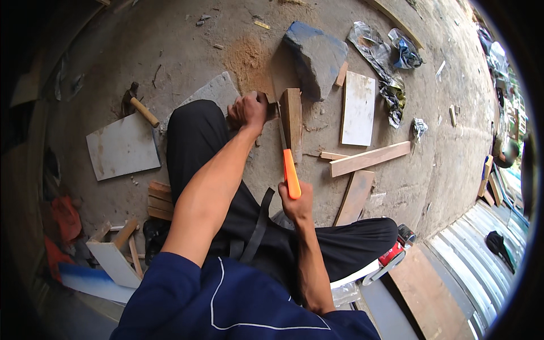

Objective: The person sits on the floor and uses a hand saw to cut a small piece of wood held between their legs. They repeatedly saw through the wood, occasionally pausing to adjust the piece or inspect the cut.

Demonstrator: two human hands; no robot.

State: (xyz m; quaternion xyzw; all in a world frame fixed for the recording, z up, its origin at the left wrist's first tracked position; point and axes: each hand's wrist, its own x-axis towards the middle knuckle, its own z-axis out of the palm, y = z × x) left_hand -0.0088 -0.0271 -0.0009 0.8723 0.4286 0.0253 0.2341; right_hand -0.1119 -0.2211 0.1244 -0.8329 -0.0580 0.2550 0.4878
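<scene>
My right hand (298, 203) is closed around the orange handle of a handsaw (291, 175). Its narrow blade points away from me and runs along the left side of a brown wooden block (292, 116). Just left of the blade, my left hand (248, 111) makes a fist on a dark end of wood (272, 111); its fingertips are hidden. Whether that end and the block are one piece, I cannot tell. Beyond them sits a large blue-grey stone block (317, 56), with sawdust (247, 59) spread on the floor to its left.
A hammer (140, 107) lies by a white board (123, 147) on the left. Another white board (358, 109), wood strips (371, 158) and crumpled plastic (378, 56) lie to the right. A red tape measure (391, 255) is beside my right knee. Corrugated metal sheet (476, 255) lies at lower right.
</scene>
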